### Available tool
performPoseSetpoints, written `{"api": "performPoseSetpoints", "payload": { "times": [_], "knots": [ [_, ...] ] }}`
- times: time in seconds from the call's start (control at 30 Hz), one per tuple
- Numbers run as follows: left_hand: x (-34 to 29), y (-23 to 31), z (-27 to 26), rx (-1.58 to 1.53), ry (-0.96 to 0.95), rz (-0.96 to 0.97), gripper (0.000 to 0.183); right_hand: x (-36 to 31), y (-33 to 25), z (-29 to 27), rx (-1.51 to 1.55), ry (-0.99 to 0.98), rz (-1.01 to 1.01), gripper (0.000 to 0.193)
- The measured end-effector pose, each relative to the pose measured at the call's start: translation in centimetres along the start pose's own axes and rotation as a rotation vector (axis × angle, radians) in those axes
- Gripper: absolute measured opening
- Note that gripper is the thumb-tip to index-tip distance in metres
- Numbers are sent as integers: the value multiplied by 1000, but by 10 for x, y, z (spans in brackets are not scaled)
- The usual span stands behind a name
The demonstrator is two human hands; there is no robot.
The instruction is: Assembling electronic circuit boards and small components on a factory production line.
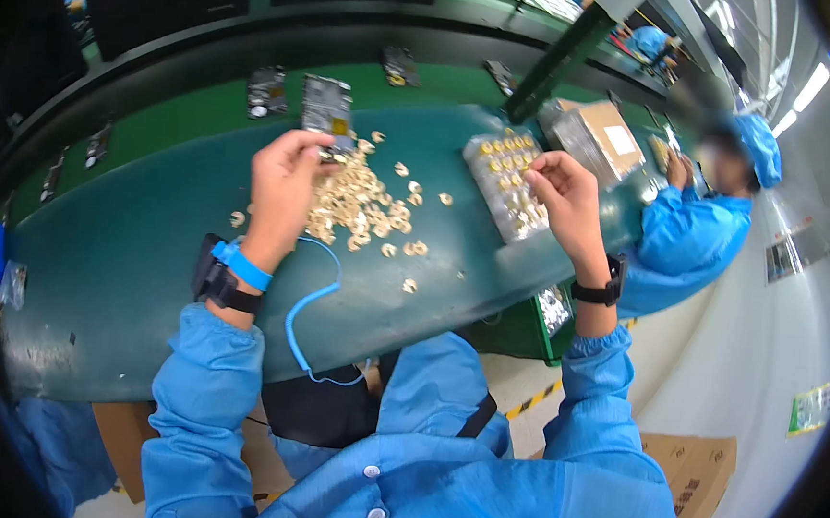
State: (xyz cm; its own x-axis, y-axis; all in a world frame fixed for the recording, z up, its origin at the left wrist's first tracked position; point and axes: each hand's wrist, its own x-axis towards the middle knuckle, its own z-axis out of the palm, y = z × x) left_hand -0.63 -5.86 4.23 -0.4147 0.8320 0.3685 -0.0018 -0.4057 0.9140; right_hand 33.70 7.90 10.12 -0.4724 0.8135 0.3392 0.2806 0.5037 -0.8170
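My left hand (282, 187) is closed, thumb and fingers pinching the near end of a shiny grey antistatic bag (327, 104) with a yellowish patch. Just beyond and beside that hand spreads a loose pile of small cream-coloured curved pieces (356, 202), with several strays around it. To the right lies a clear plastic tray (491, 182) with rows of round yellow parts in its pockets. Over the tray's right edge is my right hand (570, 201), its thumb and fingertips pinched together. Whatever is between those fingertips, if anything, is too small to make out.
More bagged items (266, 93) lie along the green strip at the back. A cardboard box in clear wrap (604, 138) stands beyond the tray, near a green post (563, 62). A blue coiled cord (298, 313) runs from my left wrist. At right sits a co-worker in blue (691, 235).
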Motion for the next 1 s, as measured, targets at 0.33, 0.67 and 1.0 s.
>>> {"api": "performPoseSetpoints", "payload": {
  "times": [0.33, 0.67, 1.0],
  "knots": [
    [-10, 17, 7, -19, -12, 21, 19, 50, -73, 157, 669, -460, 34, 14],
    [4, 15, -14, -68, 155, 38, 21, 72, -79, 219, 562, -246, -60, 14],
    [2, 3, -9, 19, 177, -12, 16, 64, -56, 229, 562, -220, -64, 13]
  ]
}}
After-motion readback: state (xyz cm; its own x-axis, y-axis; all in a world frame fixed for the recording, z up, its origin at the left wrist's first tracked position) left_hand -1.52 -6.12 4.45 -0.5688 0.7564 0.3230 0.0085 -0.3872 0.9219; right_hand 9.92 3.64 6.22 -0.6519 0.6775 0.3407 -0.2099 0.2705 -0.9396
